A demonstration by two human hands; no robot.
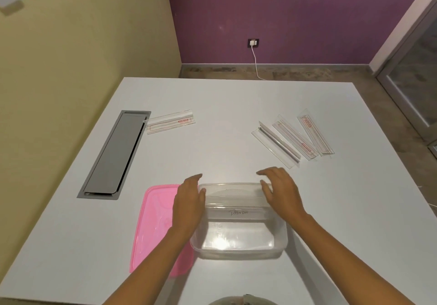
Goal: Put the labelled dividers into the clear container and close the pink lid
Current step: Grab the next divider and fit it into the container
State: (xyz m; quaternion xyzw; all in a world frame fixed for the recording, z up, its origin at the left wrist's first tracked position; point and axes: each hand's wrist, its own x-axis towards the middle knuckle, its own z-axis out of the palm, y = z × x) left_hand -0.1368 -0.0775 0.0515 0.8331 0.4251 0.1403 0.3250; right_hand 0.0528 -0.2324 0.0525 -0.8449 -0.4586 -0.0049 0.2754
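Observation:
The clear container (238, 245) stands on the white table near its front edge. One divider (236, 211) with handwriting on it sits across the container's far half. My left hand (188, 203) rests against the container's left far corner and my right hand (279, 191) against its right far corner, thumbs touching the divider's ends. Whether the fingers grip it is unclear. The pink lid (153, 224) lies flat to the left of the container, partly under my left forearm. One divider (170, 122) lies at the far left, and three dividers (295, 139) lie at the far right.
A grey cable hatch (113, 155) is set into the table on the left. A white cable (256, 65) runs from a wall socket to the floor beyond the table. A glass door frame stands at the right.

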